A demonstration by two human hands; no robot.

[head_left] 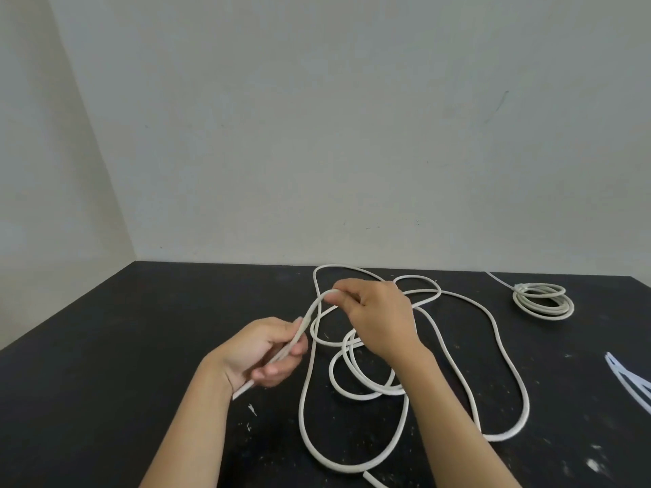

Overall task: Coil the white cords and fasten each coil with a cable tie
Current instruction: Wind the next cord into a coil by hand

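A loose white cord (415, 346) sprawled in wide, overlapping loops across the middle of the black table (105, 346). The left hand (264, 350) gripped the cord near its free end, fingers curled closed around it, the tip poking out below the palm. The right hand (373, 315), just beyond and above, pinched a bend of the same cord between thumb and fingertips, lifting it off the surface. Well apart at the far right lay a finished coil (542, 300), apparently bound, its tie's tail pointing towards the pale wall (317, 135). White cable ties (630, 380) rested at the table's right edge.
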